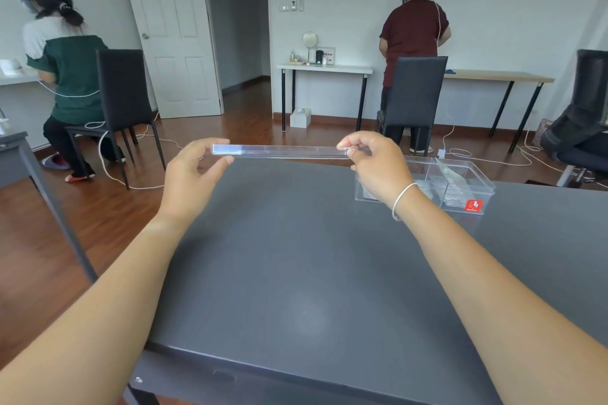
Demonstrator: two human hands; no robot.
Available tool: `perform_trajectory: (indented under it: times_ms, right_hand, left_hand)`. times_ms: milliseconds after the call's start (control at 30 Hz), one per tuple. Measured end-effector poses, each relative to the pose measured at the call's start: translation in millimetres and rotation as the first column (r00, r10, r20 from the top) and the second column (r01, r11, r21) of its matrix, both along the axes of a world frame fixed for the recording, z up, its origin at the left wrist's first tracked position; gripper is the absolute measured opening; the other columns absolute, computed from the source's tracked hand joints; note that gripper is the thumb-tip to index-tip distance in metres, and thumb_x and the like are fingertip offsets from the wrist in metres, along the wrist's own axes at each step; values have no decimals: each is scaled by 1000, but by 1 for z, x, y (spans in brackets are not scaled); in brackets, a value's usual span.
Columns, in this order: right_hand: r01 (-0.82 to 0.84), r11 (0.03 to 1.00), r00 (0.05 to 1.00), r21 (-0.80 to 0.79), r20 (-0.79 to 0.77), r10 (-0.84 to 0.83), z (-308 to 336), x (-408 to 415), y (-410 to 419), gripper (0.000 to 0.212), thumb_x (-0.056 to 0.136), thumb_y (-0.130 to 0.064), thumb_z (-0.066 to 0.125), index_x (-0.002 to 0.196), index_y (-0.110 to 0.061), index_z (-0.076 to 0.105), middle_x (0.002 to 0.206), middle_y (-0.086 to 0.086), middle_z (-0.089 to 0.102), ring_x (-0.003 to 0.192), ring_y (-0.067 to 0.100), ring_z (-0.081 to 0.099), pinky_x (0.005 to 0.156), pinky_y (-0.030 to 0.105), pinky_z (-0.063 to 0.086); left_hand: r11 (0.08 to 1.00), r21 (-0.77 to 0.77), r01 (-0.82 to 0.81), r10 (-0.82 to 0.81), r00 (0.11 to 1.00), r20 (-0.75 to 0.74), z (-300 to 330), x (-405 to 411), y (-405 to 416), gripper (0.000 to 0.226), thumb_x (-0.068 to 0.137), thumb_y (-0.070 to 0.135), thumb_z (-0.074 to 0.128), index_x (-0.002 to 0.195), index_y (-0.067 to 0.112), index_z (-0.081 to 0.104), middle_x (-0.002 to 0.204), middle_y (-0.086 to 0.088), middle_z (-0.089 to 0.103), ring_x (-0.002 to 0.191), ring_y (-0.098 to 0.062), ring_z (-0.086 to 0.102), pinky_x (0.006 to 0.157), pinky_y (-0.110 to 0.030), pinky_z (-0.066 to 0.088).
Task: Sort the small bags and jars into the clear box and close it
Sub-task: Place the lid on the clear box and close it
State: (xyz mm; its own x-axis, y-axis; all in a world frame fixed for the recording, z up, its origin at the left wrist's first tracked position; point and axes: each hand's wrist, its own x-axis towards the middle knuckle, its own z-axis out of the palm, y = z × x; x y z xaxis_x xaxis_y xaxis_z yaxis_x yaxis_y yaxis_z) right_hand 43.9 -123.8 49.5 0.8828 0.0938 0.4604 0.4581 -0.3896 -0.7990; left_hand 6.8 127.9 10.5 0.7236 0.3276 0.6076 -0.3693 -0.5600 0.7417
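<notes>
Lid [279,151] of clear plastic hung in the air above the far edge of the dark worktop [296,273], seen edge-on as a thin flat strip, held level between the person's two hands. The left hand [194,171] had its grip pinched on the lid's left end, thumb below and fingers above; the right hand [371,161], with a pale band at the wrist, had its grip pinched on the right end at a corner. The clear box [460,187] stood open on the worktop just right of and partly behind the right hand, divided inside, with what looked like small clear bags lying in its compartments; I could not make out any jars. To my eye the lid would be light and stiff, but smooth enough to slip and likely to scratch or crack if dropped, so holding it by its two short ends, as here, seemed the sound place to take it for lowering squarely onto the box rim. A red label [474,205] sat on the box's front right corner, bearing a white emblem; the small writing beneath it was too fine to read.
</notes>
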Motion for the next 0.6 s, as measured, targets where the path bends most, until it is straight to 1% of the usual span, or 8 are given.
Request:
perform_trajectory:
  times_ms: [133,233,300,400,433,467,500,600]
  right_hand:
    - [-40,999,999,6,9,40,3,0,-5,26,89,0,46,81,-19,62,87,-4,56,85,14,51,93,45,49]
    - [-60,997,998,51,9,60,4,-1,-10,26,89,-1,46,81,-20,62,80,-15,54,87,15,51,94,47,48]
    - [-73,994,997,85,17,72,6,-4,-15,25,89,-2,47,83,-19,63,83,-16,56,90,15,52,95,47,48]
    - [-91,988,994,126,65,83,7,-11,-27,24,89,-6,49,87,-23,65,94,-10,61,93,11,54,95,46,48]
    - [-93,985,993,147,85,81,7,-13,-32,22,89,-9,51,88,-25,65,95,-10,61,92,8,55,96,45,48]
    - [-95,981,992,171,102,78,7,-14,-38,21,89,-12,52,91,-28,65,94,-12,61,90,6,56,95,44,49]
    - [-95,976,991,194,114,74,6,-15,-44,20,88,-15,54,94,-31,64,93,-13,60,88,5,56,94,43,49]
    - [-82,971,989,226,138,52,3,-16,-65,28,87,-14,56,105,-35,58,97,-11,60,91,8,55,95,44,49]
  left_hand:
    - [995,-103,16,-16,1000,-3,1,0,-3,21,82,20,64,98,34,63,106,-4,66,102,-27,62,97,-49,47]
    - [989,-147,14,-9,999,40,4,-1,-10,19,82,20,63,96,33,64,90,-2,62,83,-20,55,94,-45,46]
    - [980,-192,42,-28,997,76,7,-3,-17,19,83,18,62,94,32,65,91,-3,64,80,-15,52,91,-41,47]
    - [982,-180,53,-35,994,101,12,-6,-28,11,83,17,61,88,26,65,103,-18,66,80,-10,52,85,-35,44]
    - [981,-186,61,-42,994,106,14,-7,-32,9,83,18,60,86,25,65,100,-20,64,78,-8,50,82,-34,41]
    - [977,-201,72,-50,992,112,16,-7,-36,8,83,18,61,86,25,65,93,-18,62,76,-7,49,81,-32,39]
    - [972,-219,84,-58,991,123,18,-7,-41,9,83,19,61,86,26,65,87,-9,60,76,-8,50,82,-33,40]
    - [954,-268,135,-98,984,147,23,-6,-60,12,83,17,61,87,28,65,83,12,62,82,-13,54,91,-40,47]
